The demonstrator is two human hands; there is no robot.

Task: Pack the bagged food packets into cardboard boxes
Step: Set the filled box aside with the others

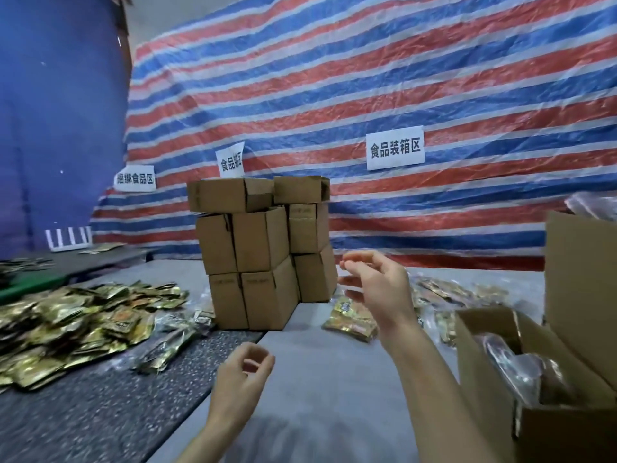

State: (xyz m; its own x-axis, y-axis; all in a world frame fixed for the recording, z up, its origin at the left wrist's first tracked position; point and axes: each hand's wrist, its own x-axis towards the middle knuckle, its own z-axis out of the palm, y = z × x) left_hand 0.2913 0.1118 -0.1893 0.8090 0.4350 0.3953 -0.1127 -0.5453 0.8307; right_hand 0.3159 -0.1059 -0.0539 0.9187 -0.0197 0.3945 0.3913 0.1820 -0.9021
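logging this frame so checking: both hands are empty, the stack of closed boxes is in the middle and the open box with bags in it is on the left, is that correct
Not quite. The head view shows the open box on the right, not the left. The left hand and right hand are empty, and the stack of closed boxes stands in the middle.

The 2 bare forearms reach forward. The left hand (242, 370) is near and low, fingers loosely curled, holding nothing. The right hand (377, 289) is farther, raised, fingers relaxed.
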